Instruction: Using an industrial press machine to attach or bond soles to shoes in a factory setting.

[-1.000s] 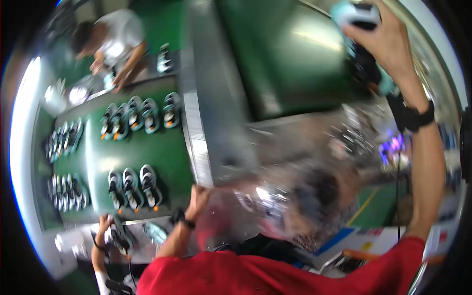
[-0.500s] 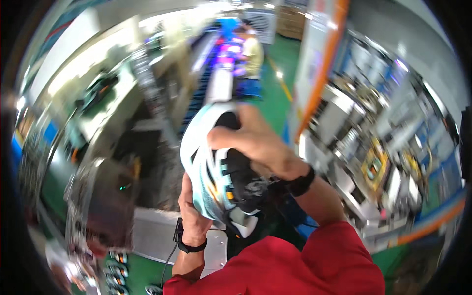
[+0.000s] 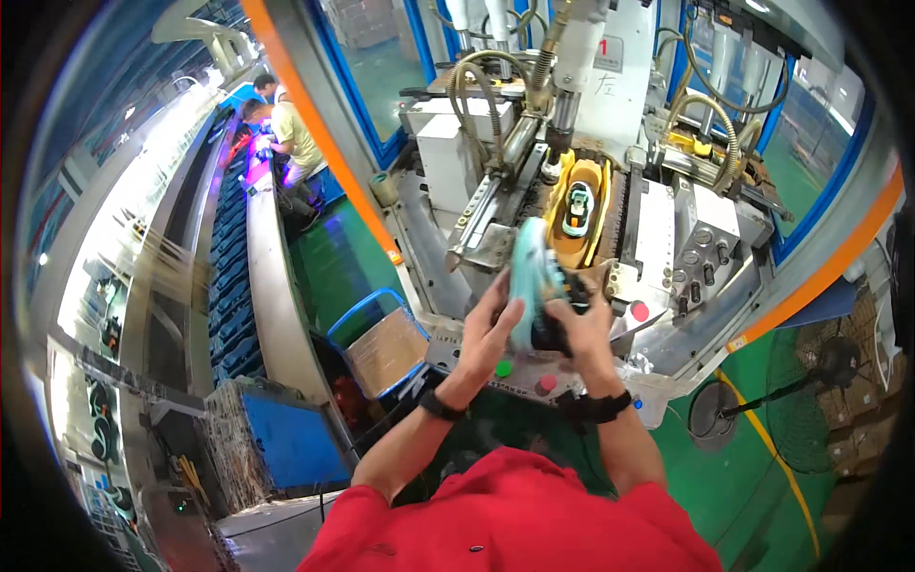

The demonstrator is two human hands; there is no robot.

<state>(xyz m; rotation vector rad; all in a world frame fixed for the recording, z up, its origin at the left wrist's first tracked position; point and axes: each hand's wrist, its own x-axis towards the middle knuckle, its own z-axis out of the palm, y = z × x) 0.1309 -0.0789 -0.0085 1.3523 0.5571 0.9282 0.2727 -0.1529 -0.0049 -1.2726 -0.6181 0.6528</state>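
A mint-green and black shoe (image 3: 530,291) is held between my two hands, tilted upright in front of my chest and slightly blurred. My left hand (image 3: 488,332) grips its pale side, with the fingers against it. On the dark side, my right hand (image 3: 583,329) has its fingers closed around the shoe. Just beyond it, a yellow mould (image 3: 602,229) sits in a press machine (image 3: 467,229). Inside the mould lies a smaller-looking mint, white and black shoe-shaped piece (image 3: 577,208); I cannot tell exactly what it is.
Green and red buttons (image 3: 546,382) line the machine's front edge, below my hands. An orange-edged frame (image 3: 324,133) borders the machine. Left stand a blue trolley with a cardboard box (image 3: 386,348) and a conveyor (image 3: 238,276); people (image 3: 297,133) work beyond. A fan (image 3: 715,415) stands right.
My view has swung right, from the conveyor side to the press machine. The shoe has turned in my hands, and my right hand has shifted from over its top to its right side.
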